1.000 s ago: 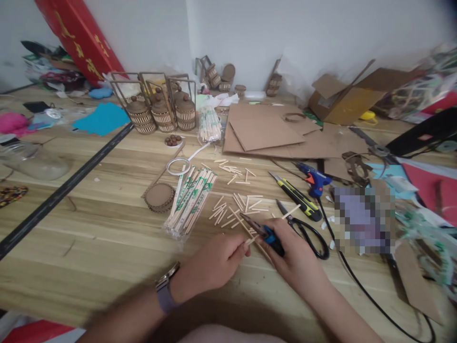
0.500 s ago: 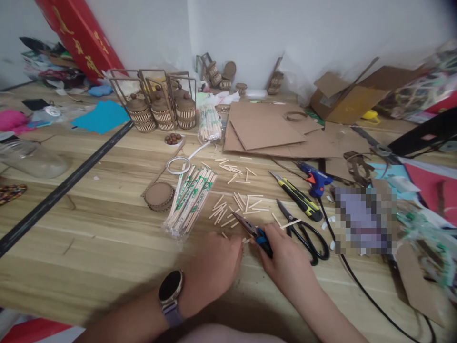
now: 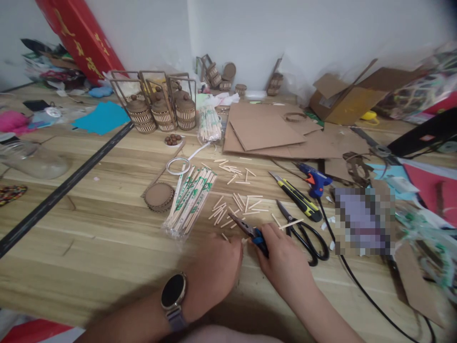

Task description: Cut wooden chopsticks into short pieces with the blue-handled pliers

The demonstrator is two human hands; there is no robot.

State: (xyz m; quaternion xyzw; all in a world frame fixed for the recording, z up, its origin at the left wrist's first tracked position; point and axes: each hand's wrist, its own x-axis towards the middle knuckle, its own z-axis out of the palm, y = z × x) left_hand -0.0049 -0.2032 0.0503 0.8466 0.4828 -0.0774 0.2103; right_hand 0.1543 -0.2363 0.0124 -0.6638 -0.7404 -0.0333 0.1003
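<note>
Pliers (image 3: pixel 251 232) and short wooden sticks (image 3: pixel 246 204)
The pliers, dark-jawed with blue-and-black handles, slant forward and left; the pale, straight sticks lie scattered around and beyond the tips, some crossing.

free tabletop (image 3: pixel 117 214) left of wrapped chopsticks (image 3: pixel 191 202), scissors (image 3: pixel 287 217) blocking passage beside right hand (image 3: pixel 283 255)

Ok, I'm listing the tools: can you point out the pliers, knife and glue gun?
Pliers (image 3: pixel 247 229): head view, on the metal near the blue grip.
Knife (image 3: pixel 297 196): head view, middle of the yellow-and-black body.
Glue gun (image 3: pixel 316 179): head view, on the blue body.
</note>
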